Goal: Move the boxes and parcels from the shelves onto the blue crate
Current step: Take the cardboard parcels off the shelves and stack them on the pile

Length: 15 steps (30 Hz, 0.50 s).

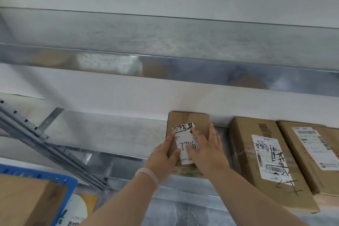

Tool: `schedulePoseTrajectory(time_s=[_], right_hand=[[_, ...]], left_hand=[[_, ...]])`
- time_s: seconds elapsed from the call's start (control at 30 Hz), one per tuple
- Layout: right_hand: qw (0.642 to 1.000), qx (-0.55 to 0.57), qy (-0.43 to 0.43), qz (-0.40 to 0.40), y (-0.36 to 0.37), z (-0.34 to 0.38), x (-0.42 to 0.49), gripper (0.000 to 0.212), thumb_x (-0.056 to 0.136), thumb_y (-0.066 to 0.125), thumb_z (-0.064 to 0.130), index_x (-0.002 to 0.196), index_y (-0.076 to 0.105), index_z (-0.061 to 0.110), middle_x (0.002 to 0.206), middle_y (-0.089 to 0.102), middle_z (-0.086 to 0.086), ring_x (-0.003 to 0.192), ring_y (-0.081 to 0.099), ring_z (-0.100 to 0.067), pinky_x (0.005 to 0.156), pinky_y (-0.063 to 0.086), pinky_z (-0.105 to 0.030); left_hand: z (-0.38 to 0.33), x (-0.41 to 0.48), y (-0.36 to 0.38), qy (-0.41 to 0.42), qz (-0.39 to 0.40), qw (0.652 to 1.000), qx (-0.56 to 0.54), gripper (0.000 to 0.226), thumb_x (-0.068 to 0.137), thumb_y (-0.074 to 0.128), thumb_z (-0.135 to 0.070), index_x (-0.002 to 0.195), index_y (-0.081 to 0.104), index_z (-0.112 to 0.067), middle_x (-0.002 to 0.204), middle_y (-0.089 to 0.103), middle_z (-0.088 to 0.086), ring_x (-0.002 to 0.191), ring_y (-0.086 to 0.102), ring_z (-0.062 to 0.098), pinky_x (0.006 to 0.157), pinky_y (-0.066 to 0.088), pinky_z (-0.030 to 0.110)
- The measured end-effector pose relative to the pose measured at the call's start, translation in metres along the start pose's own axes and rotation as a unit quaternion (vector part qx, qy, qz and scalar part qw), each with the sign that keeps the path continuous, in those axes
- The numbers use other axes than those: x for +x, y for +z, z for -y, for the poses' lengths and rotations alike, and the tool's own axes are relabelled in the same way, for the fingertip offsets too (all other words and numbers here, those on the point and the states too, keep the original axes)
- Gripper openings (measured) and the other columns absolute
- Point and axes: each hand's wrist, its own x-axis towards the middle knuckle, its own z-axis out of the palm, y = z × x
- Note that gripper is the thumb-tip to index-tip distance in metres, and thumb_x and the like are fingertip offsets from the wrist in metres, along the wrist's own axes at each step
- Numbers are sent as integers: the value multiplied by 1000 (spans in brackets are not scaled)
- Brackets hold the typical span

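A small brown cardboard box (189,119) with a white label marked in black lies on the metal shelf (113,132). My left hand (163,159) grips its left edge, thumb on top of the label. My right hand (209,152) lies flat on the box top and right side, fingers straight. To the right two larger brown boxes stand on the same shelf, one (264,159) with a handwritten label, the other (311,152) at the frame's right edge. The blue crate (67,180) shows at the lower left, with a brown box (23,200) on it.
An upper metal shelf (165,42) runs across above, its underside mirroring parcels. A grey slotted upright (45,145) slants at the left. A round white-labelled parcel (77,209) lies beside the crate. Grey floor shows below the shelf.
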Motion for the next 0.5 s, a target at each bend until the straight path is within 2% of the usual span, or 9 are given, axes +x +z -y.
schedulePoseTrajectory(time_s=[0.1, 0.2, 0.23, 0.3, 0.4, 0.5], right_hand=[[992, 104, 65, 16, 1, -3, 2, 78, 84, 56, 61, 147, 11, 56, 162, -12, 6, 143, 28, -31, 107, 42, -44], [979, 187, 71, 36, 0, -9, 2, 81, 83, 62, 56, 144, 9, 62, 159, 19, -3, 130, 46, -27, 100, 49, -43], [976, 206, 60, 39, -1, -10, 1, 80, 85, 63, 51, 144, 11, 62, 153, 31, -1, 126, 50, -23, 100, 49, -42], [967, 245, 47, 48, -3, -10, 0, 75, 90, 63, 41, 145, 16, 60, 146, 44, 4, 119, 54, -17, 100, 49, -39], [963, 260, 28, 71, -6, -8, -7, 71, 93, 61, 35, 145, 20, 58, 143, 47, 6, 114, 56, -12, 97, 50, -32], [962, 259, -14, 87, -6, 3, -12, 69, 92, 62, 37, 145, 23, 58, 144, 47, 7, 119, 53, -10, 99, 47, -29]], left_hand=[[4, -1, 2, -3, 4, 997, -78, 59, 94, 51, -45, 143, 22, -60, 131, 56, -6, 111, 61, 13, 94, 54, 36], [6, -6, 4, 2, 5, 989, -149, 61, 98, 54, -29, 147, 23, -51, 134, 55, -9, 114, 60, 12, 92, 56, 34], [6, -9, 5, 1, -1, 986, -167, 61, 99, 53, -26, 146, 24, -50, 134, 54, -10, 115, 60, 12, 92, 56, 34], [5, -15, 7, -6, -15, 981, -192, 60, 100, 52, -21, 145, 25, -50, 134, 54, -11, 115, 59, 12, 92, 56, 34], [4, -30, 10, -17, -55, 978, -200, 59, 99, 53, -22, 134, 28, -63, 133, 54, -10, 113, 61, 13, 89, 57, 35], [5, -48, 2, -23, -106, 974, -198, 62, 97, 56, -27, 124, 27, -75, 133, 55, -8, 113, 61, 14, 89, 57, 35]])
